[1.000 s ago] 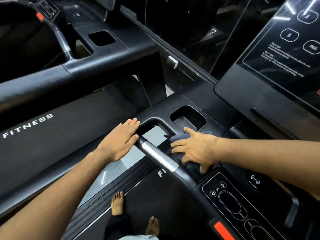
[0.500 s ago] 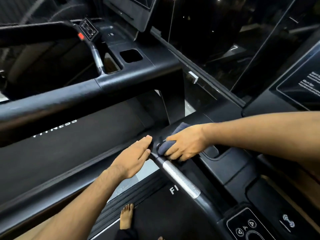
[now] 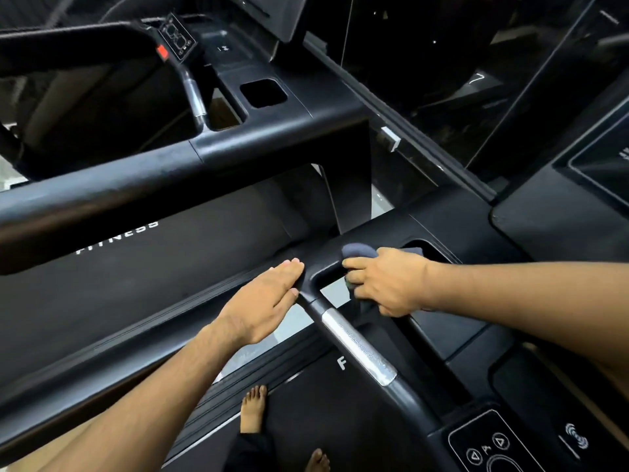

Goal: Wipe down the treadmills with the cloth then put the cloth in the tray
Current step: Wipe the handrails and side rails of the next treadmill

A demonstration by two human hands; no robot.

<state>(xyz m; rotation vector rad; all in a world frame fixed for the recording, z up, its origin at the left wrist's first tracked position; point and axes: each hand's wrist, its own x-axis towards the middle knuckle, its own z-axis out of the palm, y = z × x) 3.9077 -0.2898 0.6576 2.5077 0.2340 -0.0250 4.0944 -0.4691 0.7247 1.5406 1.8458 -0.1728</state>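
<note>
A dark grey-blue cloth is bunched in my right hand, pressed on the black console frame of the near treadmill, at the corner where the handlebar joins. Part of the cloth hangs below my fingers. My left hand lies flat with fingers together on the left end of that frame, beside the handlebar with its silver grip. A recessed tray opens just behind my right wrist.
A second black treadmill stands to the left, with its own recessed tray, side rail and belt marked FITNESS. A touch panel sits at the lower right. My bare feet stand on the near belt.
My right hand has slid the cloth up and left along the frame, from beside the silver grip to the corner. My view has swung left. My left hand stays flat on the frame.
</note>
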